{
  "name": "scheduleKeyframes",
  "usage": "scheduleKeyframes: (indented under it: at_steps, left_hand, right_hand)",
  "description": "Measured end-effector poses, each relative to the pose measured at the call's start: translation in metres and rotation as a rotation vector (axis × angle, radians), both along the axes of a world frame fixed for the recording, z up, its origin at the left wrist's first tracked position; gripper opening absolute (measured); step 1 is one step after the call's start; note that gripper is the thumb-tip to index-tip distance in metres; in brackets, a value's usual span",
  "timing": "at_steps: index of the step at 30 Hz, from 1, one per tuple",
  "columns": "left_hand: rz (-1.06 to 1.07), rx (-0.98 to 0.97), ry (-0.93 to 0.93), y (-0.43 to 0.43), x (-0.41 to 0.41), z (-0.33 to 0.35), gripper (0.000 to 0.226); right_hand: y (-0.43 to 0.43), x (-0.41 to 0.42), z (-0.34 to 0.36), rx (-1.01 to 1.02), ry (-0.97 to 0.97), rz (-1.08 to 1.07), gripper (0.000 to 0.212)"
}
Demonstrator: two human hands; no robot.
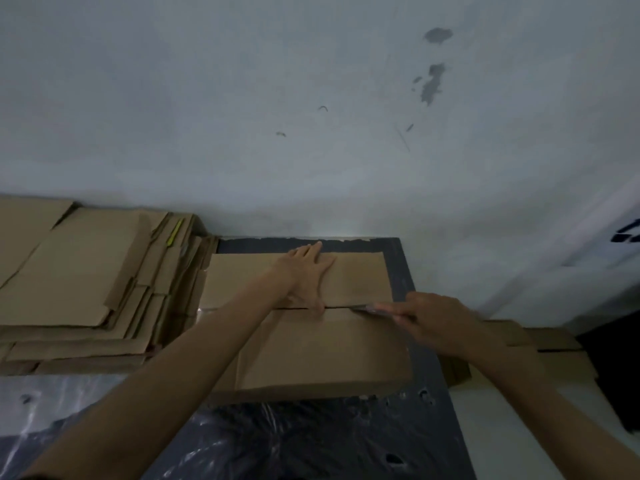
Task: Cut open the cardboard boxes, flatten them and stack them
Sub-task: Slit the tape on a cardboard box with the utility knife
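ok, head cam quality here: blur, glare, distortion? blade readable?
Head view: dim, flat, bluish light. It is soft overall, and the right hand and cutter are smeared, so the blade edge can't be made out. The left hand, flat on the box, is slightly sharper. There are glare streaks on the plastic sheet in front, and wide-angle bending at the stack on the left.

No legible txt; dark marks (627,233) on white sheet (595,247) unreadable.

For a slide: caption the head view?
Left hand steadies cardboard box; right hand holds cutter at its top seam.
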State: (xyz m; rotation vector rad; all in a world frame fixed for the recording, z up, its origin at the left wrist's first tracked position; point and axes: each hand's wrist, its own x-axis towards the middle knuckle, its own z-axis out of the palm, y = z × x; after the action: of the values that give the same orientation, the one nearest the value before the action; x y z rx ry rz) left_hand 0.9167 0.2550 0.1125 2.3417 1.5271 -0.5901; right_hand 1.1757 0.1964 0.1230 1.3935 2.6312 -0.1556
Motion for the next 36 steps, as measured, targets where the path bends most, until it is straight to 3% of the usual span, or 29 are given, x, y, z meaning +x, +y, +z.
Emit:
scheduleKeyframes:
  at_steps: [11,20,26,36]
  left_hand:
    - [-0.105,0.162,0.029,-0.004,0.006,-0.008,0.127]
    - [-0.065,0.131,0.062,-0.014,0.010,-0.006,0.116]
    - [-0.090,0.174,-0.030,-0.013,0.013,-0.004,0.107]
    - [-0.087,0.142,0.016,-0.009,0.017,0.001,0.104]
  right_hand:
    - [-0.020,0.001,-0.033,0.296,0.150,0.044,0.042]
    - [-0.035,0.016,-0.040,0.355,0.234,0.042,0.044]
    - [-0.042,-0.004,-0.048,0.398,0.248,-0.124,0.042]
    - [-0.069,-0.021,-0.058,0.493,0.202,-0.404,0.047]
